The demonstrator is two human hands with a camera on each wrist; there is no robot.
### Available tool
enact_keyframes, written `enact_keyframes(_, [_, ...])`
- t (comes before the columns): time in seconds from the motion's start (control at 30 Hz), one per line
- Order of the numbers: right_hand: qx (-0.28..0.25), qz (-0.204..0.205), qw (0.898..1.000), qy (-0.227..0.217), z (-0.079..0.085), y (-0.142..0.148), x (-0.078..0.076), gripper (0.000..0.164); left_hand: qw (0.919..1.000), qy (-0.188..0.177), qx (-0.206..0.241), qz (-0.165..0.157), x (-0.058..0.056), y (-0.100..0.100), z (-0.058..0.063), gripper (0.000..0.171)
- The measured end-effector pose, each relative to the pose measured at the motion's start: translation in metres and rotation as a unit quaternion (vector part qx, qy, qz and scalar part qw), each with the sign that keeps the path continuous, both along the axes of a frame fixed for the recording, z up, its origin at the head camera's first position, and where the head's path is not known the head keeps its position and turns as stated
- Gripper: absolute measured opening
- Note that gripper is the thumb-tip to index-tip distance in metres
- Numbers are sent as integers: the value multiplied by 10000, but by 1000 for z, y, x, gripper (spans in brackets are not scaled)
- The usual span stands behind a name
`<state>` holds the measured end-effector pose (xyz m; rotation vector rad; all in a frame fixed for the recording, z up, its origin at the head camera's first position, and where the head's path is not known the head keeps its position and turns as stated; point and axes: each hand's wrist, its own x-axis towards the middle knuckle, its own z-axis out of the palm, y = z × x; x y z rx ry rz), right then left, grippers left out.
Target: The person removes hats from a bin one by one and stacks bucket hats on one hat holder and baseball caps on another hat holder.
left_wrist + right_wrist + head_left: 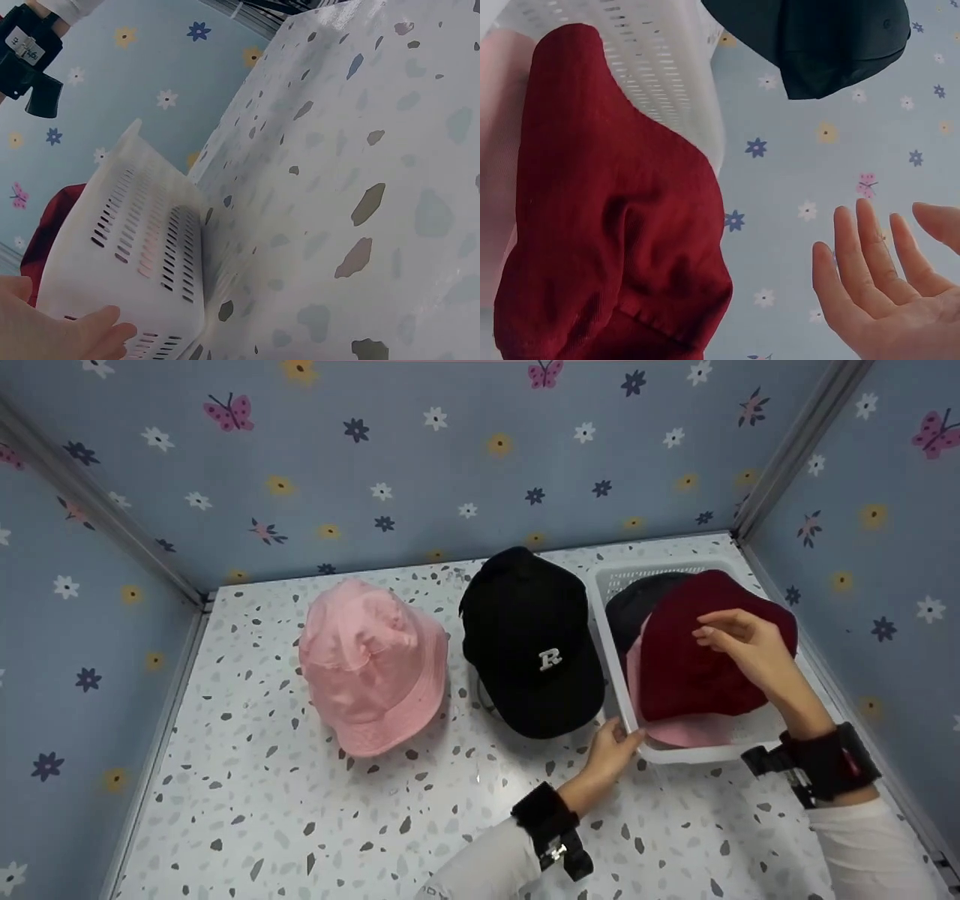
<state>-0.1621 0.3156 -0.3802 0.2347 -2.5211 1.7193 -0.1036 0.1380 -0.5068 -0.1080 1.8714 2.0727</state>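
A white plastic basket (679, 756) holds a dark red hat (701, 660) lying over a pink hat (686, 732) and a dark cap (637, 604). My left hand (611, 754) grips the basket's front left corner, thumb at the rim and fingers along the slotted outer wall (150, 232). Over the red hat hovers my right hand (750, 649), its fingers relaxed with nothing between them; in the right wrist view they spread beside the red hat (622, 202). Left of the basket stands a black cap (529, 637) with a white letter R.
A pink bucket hat (371, 667) sits on the speckled white table (255, 795), left of the black cap. Blue walls with flowers and butterflies (420, 457) enclose the back and both sides. The basket is near the right wall (892, 607).
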Motion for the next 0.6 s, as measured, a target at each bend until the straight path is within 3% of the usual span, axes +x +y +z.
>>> enact_keyframes(0.13, [134,-86,9999,46,-2,8,-8,20,10000,40,5,-36,-2,1,-1,29])
enact_keyframes(0.3, [553,-516,9965,343,-6,20,-18,16,10000,58,-27,-67,-2,1,-1,28])
enact_keyframes(0.6, [1712,-1005,9799,212,-8,37,-24,35,10000,39,54,-61,-2,2,-4,27])
